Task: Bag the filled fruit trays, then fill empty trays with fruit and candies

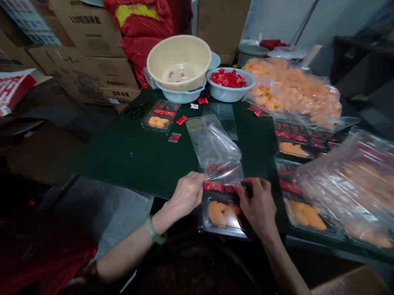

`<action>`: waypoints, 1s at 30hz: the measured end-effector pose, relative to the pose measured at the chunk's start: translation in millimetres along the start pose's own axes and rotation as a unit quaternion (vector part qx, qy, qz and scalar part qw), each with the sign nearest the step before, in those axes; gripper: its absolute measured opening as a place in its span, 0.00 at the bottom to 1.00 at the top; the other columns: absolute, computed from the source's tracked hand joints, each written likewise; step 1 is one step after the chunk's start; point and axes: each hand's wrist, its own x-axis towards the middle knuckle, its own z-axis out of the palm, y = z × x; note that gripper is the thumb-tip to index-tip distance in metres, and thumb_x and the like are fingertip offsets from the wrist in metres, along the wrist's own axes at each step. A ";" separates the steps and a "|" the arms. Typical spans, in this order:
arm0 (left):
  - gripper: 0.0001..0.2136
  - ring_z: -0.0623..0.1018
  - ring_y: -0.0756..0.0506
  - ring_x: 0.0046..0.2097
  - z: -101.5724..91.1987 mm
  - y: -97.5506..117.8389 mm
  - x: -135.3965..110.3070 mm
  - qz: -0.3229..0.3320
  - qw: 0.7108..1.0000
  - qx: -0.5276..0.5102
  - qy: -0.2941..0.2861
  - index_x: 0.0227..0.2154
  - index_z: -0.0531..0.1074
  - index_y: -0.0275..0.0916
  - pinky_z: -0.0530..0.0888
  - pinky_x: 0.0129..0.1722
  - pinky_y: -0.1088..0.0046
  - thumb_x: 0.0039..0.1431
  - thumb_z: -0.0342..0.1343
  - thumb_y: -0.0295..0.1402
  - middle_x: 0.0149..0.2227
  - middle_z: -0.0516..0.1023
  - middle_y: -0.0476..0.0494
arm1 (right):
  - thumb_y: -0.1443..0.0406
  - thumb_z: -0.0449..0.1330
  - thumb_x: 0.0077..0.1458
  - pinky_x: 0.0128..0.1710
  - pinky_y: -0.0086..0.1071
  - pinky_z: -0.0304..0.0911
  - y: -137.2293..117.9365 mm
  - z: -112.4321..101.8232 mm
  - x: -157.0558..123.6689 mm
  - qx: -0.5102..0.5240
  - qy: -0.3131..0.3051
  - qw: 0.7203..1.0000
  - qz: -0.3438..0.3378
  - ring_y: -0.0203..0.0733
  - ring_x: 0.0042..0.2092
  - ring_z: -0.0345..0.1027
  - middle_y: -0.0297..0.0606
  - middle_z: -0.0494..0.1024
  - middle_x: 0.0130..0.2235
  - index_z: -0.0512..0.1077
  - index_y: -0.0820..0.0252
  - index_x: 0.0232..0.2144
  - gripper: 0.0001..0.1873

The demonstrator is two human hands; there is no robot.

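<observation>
Left hand is pinched shut on the near left edge of the clear bag, right at its open mouth. From my seat I see the right hand curled over the right side of the plastic tray, fingers clamped on its rim where the bag mouth meets it. That tray sits at the near edge of the green mat, between both hands. It holds orange food pieces in the near compartment and red sachets in a strip behind them. Its far end is inside the bag, which lies stretched away from me across the mat.

Further back stands a cream basin, stacked on a pale one. Just right of it is a white bowl full of red sachets. A large bag of orange pieces lies beyond the stacked filled trays at the right. One more filled tray rests at the left of the mat, with a loose sachet near it.
</observation>
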 end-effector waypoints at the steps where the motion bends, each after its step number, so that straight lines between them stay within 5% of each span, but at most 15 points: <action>1: 0.11 0.72 0.44 0.35 3.1 0.8 8.5 0.009 0.999 0.036 -0.029 0.35 0.70 0.34 0.71 0.33 0.69 0.56 0.43 0.21 0.30 0.73 0.41 | 0.52 0.56 0.51 0.44 0.52 0.61 5.7 -3.7 3.6 -0.043 0.003 0.998 -0.048 0.58 0.49 0.63 0.53 0.67 0.49 0.69 0.60 0.39 0.20; 5: 0.11 0.70 0.43 0.35 1.0 4.3 27.9 0.020 0.988 0.103 -0.111 0.34 0.70 0.33 0.69 0.32 0.68 0.58 0.42 0.22 0.29 0.72 0.41 | 0.49 0.62 0.44 0.51 0.56 0.56 29.9 -22.2 -1.0 -0.034 -0.200 0.951 -0.231 0.63 0.63 0.43 0.49 0.55 0.62 0.59 0.54 0.57 0.40; 7: 0.11 0.70 0.44 0.35 -3.5 5.4 30.0 0.029 0.987 0.098 -0.127 0.34 0.70 0.33 0.68 0.33 0.70 0.59 0.42 0.23 0.30 0.73 0.41 | 0.51 0.64 0.43 0.51 0.58 0.55 40.9 -27.3 -7.3 -0.039 -0.245 0.931 -0.269 0.63 0.64 0.37 0.46 0.52 0.64 0.59 0.50 0.58 0.40; 13: 0.08 0.69 0.46 0.32 -11.5 14.6 35.3 0.115 0.971 0.128 -0.165 0.32 0.68 0.35 0.66 0.30 0.71 0.58 0.43 0.22 0.31 0.72 0.43 | 0.60 0.59 0.53 0.47 0.47 0.63 41.8 -4.4 -4.7 0.019 -0.039 0.954 -0.297 0.50 0.50 0.62 0.48 0.69 0.50 0.69 0.57 0.45 0.16; 16: 0.07 0.70 0.45 0.33 -15.2 23.0 34.8 0.180 0.952 0.159 -0.192 0.30 0.67 0.35 0.66 0.31 0.69 0.56 0.45 0.22 0.31 0.72 0.42 | 0.59 0.58 0.54 0.38 0.42 0.64 24.3 14.5 -1.8 -0.044 0.033 0.965 -0.255 0.49 0.41 0.64 0.46 0.72 0.40 0.69 0.60 0.37 0.12; 22: 0.07 0.68 0.45 0.33 -19.2 20.9 14.4 0.208 0.950 0.156 -0.176 0.30 0.66 0.35 0.66 0.32 0.69 0.59 0.44 0.22 0.29 0.71 0.43 | 0.56 0.54 0.56 0.27 0.36 0.54 -9.2 28.5 3.8 -0.174 0.050 0.958 -0.221 0.50 0.34 0.61 0.45 0.70 0.30 0.67 0.60 0.38 0.14; 26: 0.09 0.67 0.46 0.33 -21.1 12.5 6.0 0.189 0.961 0.147 -0.138 0.30 0.67 0.35 0.66 0.33 0.69 0.60 0.42 0.24 0.27 0.72 0.44 | 0.61 0.58 0.53 0.34 0.39 0.55 -24.4 29.7 22.6 -0.213 0.043 0.915 -0.341 0.52 0.41 0.60 0.49 0.70 0.39 0.69 0.59 0.31 0.07; 30: 0.10 0.67 0.46 0.31 -26.0 20.0 2.8 0.188 0.965 0.150 -0.106 0.26 0.66 0.36 0.65 0.31 0.69 0.60 0.43 0.24 0.27 0.71 0.44 | 0.72 0.54 0.55 0.29 0.33 0.53 -29.9 39.2 28.9 -0.140 0.001 0.860 -0.491 0.42 0.32 0.58 0.39 0.69 0.26 0.67 0.59 0.23 0.10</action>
